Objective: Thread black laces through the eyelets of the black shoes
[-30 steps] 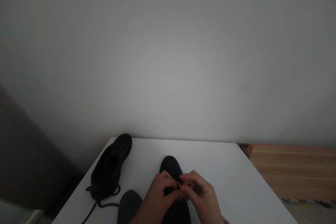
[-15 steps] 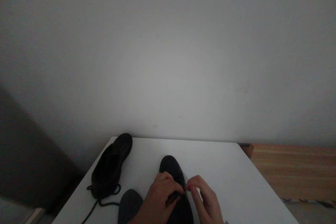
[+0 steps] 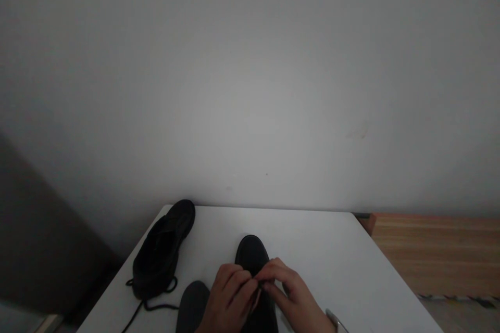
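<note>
While your left hand and right hand pinch narrowly, anything held too dark to tell, one black shoe beneath, at one white table's near side, toe toward its far edge, long axis near-to-far, second shoe along its left edge.

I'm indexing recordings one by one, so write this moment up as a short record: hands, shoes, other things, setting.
left hand: over the black shoe, fingertips meeting the other hand's
right hand: at the same spot; what the fingertips pinch is too small to tell
wrist: a band on the right one
second shoe: black, to the left, toe toward the wall
cord: dark, at the second shoe's heel
grey piece: beside the left hand, partly out of frame
surface: white table
right side: wood panel
</note>
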Available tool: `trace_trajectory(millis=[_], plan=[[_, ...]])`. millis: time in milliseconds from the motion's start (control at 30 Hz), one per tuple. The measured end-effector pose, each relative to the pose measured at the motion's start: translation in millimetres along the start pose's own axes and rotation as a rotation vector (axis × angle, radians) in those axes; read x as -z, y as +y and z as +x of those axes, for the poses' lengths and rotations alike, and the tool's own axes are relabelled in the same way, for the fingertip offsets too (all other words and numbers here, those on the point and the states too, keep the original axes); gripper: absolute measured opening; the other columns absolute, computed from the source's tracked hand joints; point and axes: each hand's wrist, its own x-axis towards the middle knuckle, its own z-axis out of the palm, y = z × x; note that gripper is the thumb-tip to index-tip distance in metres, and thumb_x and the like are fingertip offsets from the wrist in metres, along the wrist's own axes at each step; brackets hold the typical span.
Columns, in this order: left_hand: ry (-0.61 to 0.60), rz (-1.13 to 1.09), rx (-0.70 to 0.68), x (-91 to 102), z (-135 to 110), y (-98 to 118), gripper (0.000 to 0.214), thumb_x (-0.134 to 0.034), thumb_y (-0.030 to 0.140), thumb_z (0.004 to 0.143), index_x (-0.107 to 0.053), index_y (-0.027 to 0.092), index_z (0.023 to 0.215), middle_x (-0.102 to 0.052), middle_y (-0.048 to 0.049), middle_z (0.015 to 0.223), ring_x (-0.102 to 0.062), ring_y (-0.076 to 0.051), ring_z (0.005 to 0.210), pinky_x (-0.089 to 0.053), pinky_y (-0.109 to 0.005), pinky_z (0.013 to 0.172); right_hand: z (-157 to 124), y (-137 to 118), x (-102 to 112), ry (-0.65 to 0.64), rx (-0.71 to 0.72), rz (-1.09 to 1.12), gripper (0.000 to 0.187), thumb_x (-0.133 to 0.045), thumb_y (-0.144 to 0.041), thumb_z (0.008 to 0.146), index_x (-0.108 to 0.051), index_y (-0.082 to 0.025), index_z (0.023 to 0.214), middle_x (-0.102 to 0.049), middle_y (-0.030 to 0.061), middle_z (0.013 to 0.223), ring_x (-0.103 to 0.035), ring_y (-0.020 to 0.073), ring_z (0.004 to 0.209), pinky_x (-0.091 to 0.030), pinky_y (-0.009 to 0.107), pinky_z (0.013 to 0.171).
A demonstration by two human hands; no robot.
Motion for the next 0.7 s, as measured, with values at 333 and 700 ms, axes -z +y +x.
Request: trace_trajectory(millis=[333, 700], plan=[[-0.089, -0.148, 0.094, 20.5, 5, 3, 0.014, -0.055, 0.008, 0.094, -0.065, 0.017, 0.092, -0.069, -0.0049, 0.075, -0.060, -0.017, 0.072, -0.053, -0.026, 0.064, -4, -3, -1, 0.088, 0.159, -0.296, 0.019, -0.054, -0.007, 0.094, -0.064, -0.024, 0.097, -0.063, 0.0041, 0.092, -0.060, 0.0197, 0.090, -0.050, 0.030, 0.078], [-0.150, -0.576, 0.618, 17.7, -10, 1, 0.012, -0.069, 0.013, 0.085, -0.069, 0.024, 0.089, -0.074, -0.0019, 0.091, -0.065, -0.019, 0.089, -0.052, -0.028, 0.081, -15, 2, 0, 0.114, -0.022, -0.317, 0.020, -0.052, -0.006, 0.094, -0.063, -0.023, 0.096, -0.063, 0.0035, 0.093, -0.059, 0.0205, 0.089, -0.048, 0.032, 0.078]])
